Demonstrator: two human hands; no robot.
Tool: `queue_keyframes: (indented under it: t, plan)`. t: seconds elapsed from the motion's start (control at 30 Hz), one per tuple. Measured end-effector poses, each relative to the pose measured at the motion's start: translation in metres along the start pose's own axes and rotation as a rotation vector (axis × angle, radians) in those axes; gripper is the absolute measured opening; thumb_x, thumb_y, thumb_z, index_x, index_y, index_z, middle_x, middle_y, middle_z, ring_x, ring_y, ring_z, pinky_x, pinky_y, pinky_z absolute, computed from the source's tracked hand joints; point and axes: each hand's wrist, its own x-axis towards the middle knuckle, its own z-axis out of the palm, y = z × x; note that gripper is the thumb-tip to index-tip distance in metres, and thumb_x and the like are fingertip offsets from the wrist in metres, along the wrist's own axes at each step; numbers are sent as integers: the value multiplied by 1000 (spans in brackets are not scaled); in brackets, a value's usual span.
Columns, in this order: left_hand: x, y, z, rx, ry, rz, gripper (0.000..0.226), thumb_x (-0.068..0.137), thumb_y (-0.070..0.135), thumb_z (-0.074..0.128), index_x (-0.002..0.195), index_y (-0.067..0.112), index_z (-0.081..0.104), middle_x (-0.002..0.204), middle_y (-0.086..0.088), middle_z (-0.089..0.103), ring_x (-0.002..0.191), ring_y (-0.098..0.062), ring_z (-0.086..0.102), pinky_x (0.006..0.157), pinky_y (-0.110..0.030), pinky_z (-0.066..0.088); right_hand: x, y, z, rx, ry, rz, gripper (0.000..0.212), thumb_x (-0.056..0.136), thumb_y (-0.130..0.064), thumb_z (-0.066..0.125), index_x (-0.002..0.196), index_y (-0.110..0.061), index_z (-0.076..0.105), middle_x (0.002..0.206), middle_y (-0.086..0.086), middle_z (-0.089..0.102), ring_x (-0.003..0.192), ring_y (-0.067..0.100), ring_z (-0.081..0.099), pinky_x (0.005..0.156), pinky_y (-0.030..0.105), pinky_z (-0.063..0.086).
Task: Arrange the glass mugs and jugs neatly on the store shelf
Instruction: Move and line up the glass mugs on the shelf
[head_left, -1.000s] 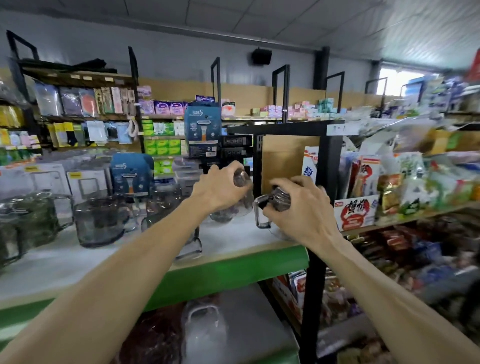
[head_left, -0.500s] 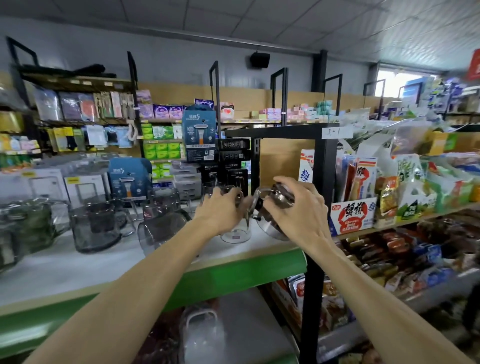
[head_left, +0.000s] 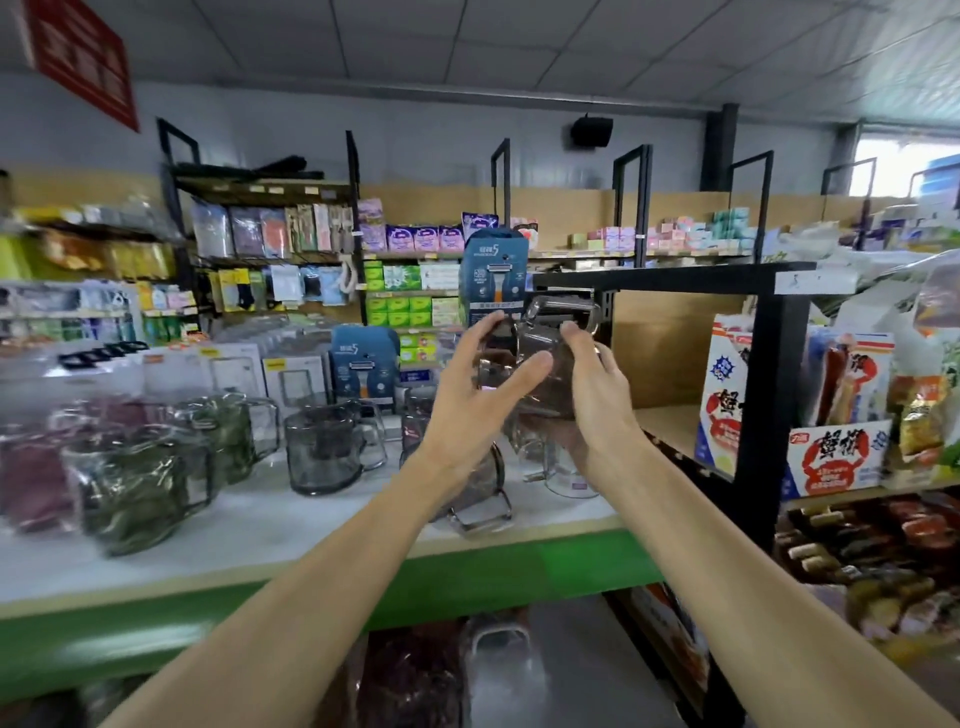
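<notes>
Both hands grip one smoky glass mug (head_left: 540, 364) above the shelf (head_left: 311, 525). Left hand (head_left: 475, 379) cups its side. Right hand (head_left: 597, 395) supports beneath.

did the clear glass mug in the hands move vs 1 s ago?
Yes. The clear glass mug has gone up off the white shelf top, now level with the black shelf frame's top bar.

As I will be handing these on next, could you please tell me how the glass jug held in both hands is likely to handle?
The glass jug looks rigid and probably breakable, being clear glass. Its glossy surface may be slippery; the left hand and right hand both cradle it. Tilted above the shelf, it could chip if dropped.
</notes>
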Motion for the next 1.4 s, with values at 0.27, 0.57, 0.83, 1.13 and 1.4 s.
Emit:
queue_keyframes:
  t: [0.27,0.57,0.83,1.13,1.4]
  plan:
    - [2,25,-102,451,81,-52,79,73,51,82,138,26,46,109,14,59,101,-4,58,79,-17,41,-16,19,60,-689,8,-614,30,97,-42,57,125,-29,57,101,0,65,89,19,64,76,34,48]
    - [-15,10,-191,732,-40,-164,85,66,58,83,133,17,52,113,4,68,98,-14,65,87,-33,54,-43,56,127,-1051,-144,-807,34,90,4,54,116,-12,68,93,15,71,79,34,66,69,48,55]
    - [-40,-33,-216,823,-161,-238,90,54,82,67,120,20,64,101,6,74,96,-18,68,90,-42,55,-55,106,143,-1217,-166,-625,42,91,3,53,123,-19,68,92,9,74,77,29,68,73,46,58]
    - [-44,-30,-219,920,-244,-184,98,74,83,51,151,25,33,146,-10,48,131,-32,49,105,-54,43,-74,100,133,-1164,-190,-667,30,97,1,53,124,-2,64,83,13,71,62,24,66,60,39,59]
    - [-43,-6,-147,973,-264,56,58,96,51,52,147,26,38,149,-6,40,135,-27,43,106,-47,41,-82,69,67,-1240,-51,-711,6,95,-10,56,101,-9,59,88,7,60,75,26,55,65,33,39]
